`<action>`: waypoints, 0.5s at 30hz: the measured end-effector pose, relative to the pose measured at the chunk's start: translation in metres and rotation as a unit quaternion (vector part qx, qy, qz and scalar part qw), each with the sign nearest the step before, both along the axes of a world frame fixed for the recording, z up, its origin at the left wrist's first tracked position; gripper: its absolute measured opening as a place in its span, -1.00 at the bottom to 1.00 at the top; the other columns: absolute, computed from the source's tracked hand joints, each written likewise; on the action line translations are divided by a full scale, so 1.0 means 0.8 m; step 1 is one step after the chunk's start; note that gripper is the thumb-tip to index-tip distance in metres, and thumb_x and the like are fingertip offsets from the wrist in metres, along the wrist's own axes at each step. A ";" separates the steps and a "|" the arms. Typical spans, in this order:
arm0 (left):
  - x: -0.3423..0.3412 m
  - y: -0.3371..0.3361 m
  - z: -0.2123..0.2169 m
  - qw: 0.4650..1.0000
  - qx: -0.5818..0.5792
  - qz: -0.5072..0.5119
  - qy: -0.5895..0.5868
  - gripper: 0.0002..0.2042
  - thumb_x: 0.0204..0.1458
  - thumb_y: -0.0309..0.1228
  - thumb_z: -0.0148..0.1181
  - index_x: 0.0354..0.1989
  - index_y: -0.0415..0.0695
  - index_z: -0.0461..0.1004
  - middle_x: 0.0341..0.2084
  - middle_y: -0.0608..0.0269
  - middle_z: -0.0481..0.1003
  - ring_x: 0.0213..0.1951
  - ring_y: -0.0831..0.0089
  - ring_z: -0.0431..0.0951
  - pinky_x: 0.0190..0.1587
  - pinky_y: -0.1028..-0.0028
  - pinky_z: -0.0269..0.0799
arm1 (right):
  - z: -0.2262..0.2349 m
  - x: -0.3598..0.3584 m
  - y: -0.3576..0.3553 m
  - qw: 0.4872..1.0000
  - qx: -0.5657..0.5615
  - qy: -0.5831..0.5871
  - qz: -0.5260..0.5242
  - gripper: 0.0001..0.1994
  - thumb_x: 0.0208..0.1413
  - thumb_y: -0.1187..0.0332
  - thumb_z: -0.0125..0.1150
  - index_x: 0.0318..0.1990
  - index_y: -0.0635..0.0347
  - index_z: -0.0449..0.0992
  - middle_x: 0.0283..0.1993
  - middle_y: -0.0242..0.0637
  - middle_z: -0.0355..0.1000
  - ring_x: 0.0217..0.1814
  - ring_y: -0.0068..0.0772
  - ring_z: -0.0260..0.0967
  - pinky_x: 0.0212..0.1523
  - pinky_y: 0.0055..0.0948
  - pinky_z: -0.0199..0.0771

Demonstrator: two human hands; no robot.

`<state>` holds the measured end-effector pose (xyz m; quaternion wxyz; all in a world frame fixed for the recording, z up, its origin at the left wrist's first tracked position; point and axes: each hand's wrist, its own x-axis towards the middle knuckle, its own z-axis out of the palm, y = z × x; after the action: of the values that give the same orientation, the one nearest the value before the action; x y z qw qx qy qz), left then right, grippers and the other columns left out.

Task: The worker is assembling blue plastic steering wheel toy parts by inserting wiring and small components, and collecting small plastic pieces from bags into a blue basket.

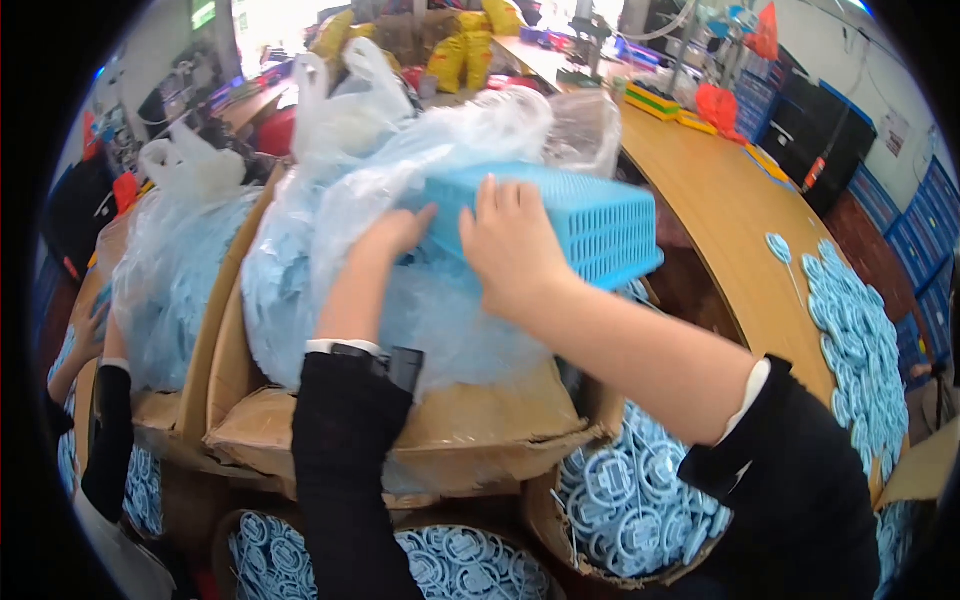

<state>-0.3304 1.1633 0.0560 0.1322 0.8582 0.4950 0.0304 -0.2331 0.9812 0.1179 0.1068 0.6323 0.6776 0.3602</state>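
A light-blue perforated plastic basket [606, 228] is tipped over above a big clear plastic bag [455, 330] full of pale-blue pieces. My right hand [515, 235] grips the basket's near edge, its fingers lying over the upper face. At the basket's left end is my left hand [398, 232], its thumb against the blue plastic and its other fingers mostly hidden. The bag stands in an open cardboard box [500, 415], front flap folded down. Motion blurs the basket and bag, and the basket's inside is hidden.
A second bagged box [190, 285] stands left, beside another person's arm [115, 400]. Below are round containers of light-blue ring-shaped parts [640, 490]. More such parts [855, 340] lie on the wooden table [740, 230] at right. Yellow sacks [462, 55] stand behind.
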 end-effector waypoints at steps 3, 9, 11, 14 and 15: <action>-0.016 0.036 -0.006 0.974 0.121 0.071 -0.178 -0.27 0.10 0.11 -0.50 -0.34 -0.38 0.46 -0.31 -0.27 0.42 -0.15 -0.07 0.39 0.02 0.23 0.17 | 0.038 0.024 -0.034 0.993 0.033 0.067 0.092 -0.53 -0.48 0.19 0.29 -0.26 0.11 0.45 -0.23 -0.10 0.32 -0.04 -0.07 0.20 -0.02 -0.10 0.07; -0.040 0.067 -0.018 0.999 0.050 0.019 -0.002 -0.30 0.11 0.07 -0.47 -0.22 -0.41 0.40 -0.21 -0.30 0.37 -0.09 -0.07 0.36 0.02 0.20 0.16 | 0.172 0.053 -0.173 0.980 -0.085 0.164 0.077 -0.75 -0.23 0.23 0.25 -0.38 0.17 0.51 -0.22 -0.26 0.42 -0.11 -0.13 0.29 -0.11 -0.34 0.29; -0.129 0.226 -0.010 0.995 0.084 0.013 0.055 -0.32 0.11 0.06 -0.46 -0.17 -0.42 0.38 -0.18 -0.32 0.35 -0.06 -0.07 0.34 0.03 0.19 0.16 | 0.184 0.126 -0.229 0.976 -0.036 0.194 0.091 -0.76 -0.21 0.24 0.23 -0.40 0.19 0.50 -0.25 -0.25 0.40 -0.14 -0.17 0.29 -0.14 -0.37 0.29; -0.025 0.228 -0.068 0.983 0.163 -0.076 0.043 -0.29 -0.01 0.15 -0.18 -0.19 -0.45 0.38 -0.29 -0.32 0.41 -0.19 -0.13 0.39 -0.11 0.14 0.24 | 0.152 0.217 -0.366 0.948 0.069 0.253 0.183 -0.79 -0.16 0.28 0.17 -0.45 0.25 0.47 -0.34 -0.23 0.37 -0.23 -0.29 0.27 -0.23 -0.47 0.30; -0.008 0.217 -0.089 0.988 0.132 -0.064 0.055 -0.28 -0.03 0.16 -0.15 -0.18 -0.46 0.38 -0.27 -0.32 0.40 -0.18 -0.12 0.39 -0.11 0.15 0.24 | 0.149 0.234 -0.424 0.937 0.107 0.256 0.211 -0.80 -0.15 0.29 0.15 -0.47 0.27 0.46 -0.37 -0.22 0.35 -0.26 -0.33 0.27 -0.26 -0.50 0.30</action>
<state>-0.3371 1.3370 -0.0155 -0.0085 0.8985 0.4370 0.0396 -0.0456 0.6419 0.2371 -0.2168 0.5536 0.7572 0.2706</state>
